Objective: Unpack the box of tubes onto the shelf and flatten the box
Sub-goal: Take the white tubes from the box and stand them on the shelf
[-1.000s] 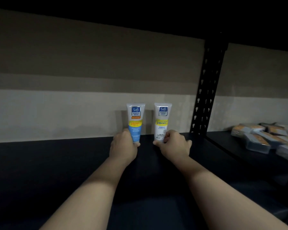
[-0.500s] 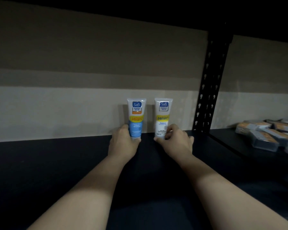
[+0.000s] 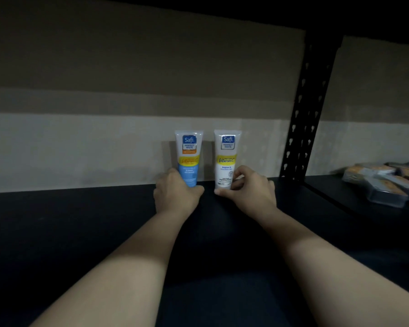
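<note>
Two tubes stand upright, caps down, at the back of the dark shelf (image 3: pixel 80 232) against the beige wall. The blue tube (image 3: pixel 189 152) is on the left; my left hand (image 3: pixel 175 194) grips its lower end. Beside it stands the white tube (image 3: pixel 226 154), and my right hand (image 3: pixel 248 192) pinches its base between thumb and fingers. Both caps are hidden by my hands. The box is out of view.
A black perforated upright (image 3: pixel 305 114) divides the shelf just right of the tubes. Beyond it, several flat wrapped packs (image 3: pixel 383 180) lie on the neighbouring shelf. The underside of a dark shelf above runs across the top.
Both hands stay on the tubes, which stand in the same spot. My right fingers have shifted slightly on the white tube's base. The view has tilted a little downward.
</note>
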